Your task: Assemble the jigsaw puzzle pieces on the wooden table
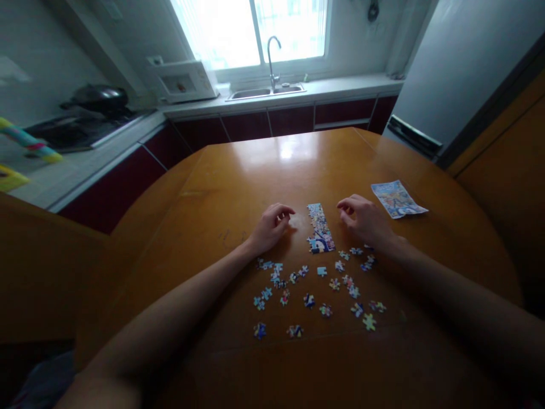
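A partly joined jigsaw puzzle (320, 227) lies on the wooden table, a narrow strip with a wider lower end. To its left, my left hand (271, 228) rests with loosely curved fingers, thumb and forefinger slightly apart and nothing visible between them. On the other side, my right hand (364, 220) hovers or rests close by, its fingers bent and parted, also without a visible piece. Neither hand touches the strip. Loose puzzle pieces (309, 300) are scattered nearer to me, among them a light blue piece (322, 271) and a yellow-green piece (369, 322).
A creased printed picture sheet (398, 199) lies right of my right hand on the table (255, 170). Beyond the table stand a counter with a sink (251, 94), a faucet (271, 62), a white microwave (185, 82) and a dark pan (100, 99) on the stove.
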The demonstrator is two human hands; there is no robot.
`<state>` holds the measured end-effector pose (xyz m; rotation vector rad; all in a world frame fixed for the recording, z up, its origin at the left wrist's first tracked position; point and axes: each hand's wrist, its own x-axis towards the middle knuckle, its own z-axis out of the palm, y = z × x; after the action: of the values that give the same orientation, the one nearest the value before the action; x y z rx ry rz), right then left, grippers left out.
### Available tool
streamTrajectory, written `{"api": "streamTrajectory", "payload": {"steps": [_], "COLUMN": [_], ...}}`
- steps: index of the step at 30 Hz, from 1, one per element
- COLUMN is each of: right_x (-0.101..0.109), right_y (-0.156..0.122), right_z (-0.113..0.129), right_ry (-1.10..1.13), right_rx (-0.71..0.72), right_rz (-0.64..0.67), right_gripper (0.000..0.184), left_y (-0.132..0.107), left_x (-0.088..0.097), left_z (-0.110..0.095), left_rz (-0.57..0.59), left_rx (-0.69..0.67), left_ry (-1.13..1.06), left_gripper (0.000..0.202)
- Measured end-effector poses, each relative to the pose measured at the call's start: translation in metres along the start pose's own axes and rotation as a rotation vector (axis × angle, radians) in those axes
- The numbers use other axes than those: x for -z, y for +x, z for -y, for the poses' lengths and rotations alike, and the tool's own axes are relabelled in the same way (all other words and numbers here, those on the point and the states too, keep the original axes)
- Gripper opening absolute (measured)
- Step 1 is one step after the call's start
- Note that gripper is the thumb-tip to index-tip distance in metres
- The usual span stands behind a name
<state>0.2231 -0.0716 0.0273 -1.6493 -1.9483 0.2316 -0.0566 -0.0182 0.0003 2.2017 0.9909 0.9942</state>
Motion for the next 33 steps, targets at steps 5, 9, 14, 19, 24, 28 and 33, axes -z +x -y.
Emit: {"api": "streamTrajectory", "payload": {"steps": [5, 9, 14, 19, 24, 28, 33], "right_x": [-0.006, -0.011, -0.016, -0.019, -0.02, -0.021, -0.02], "right_y": [0.004, 0.009, 0.011, 0.011, 0.012, 0.013, 0.014], "right_z": [-0.01, -0.023, -0.029, -0.031, -0.031, -0.033, -0.034], "right_ry": [-0.029, -0.05, -0.039, -0.021, -0.032, -0.031, -0.031], "right_rx": [-0.048, -0.096, -0.102, -0.1, -0.089, -0.087, -0.094], "right_rz": [0.034, 0.049, 0.057, 0.052, 0.046, 0.045, 0.055], "right_gripper": [0.019, 0.021, 0.022, 0.021, 0.022, 0.022, 0.022], "left_y": [0.0, 0.0, 0.0, 0.0, 0.0, 0.0, -0.001], "left_x": [-0.001, -0.002, -0.002, -0.002, 0.0, 0.0, 0.001], "left_z": [0.002, 0.002, 0.001, 0.001, 0.0, 0.0, -0.001], "left_rz": [0.005, 0.003, 0.001, -0.003, 0.016, 0.031, 0.067], "left_rx": [0.008, 0.033, 0.047, 0.073, 0.097, 0.092, 0.051], "left_ry": [-0.023, -0.056, -0.068, -0.087, -0.118, -0.106, -0.058], "left_gripper": [0.016, 0.016, 0.016, 0.017, 0.016, 0.017, 0.017]}}
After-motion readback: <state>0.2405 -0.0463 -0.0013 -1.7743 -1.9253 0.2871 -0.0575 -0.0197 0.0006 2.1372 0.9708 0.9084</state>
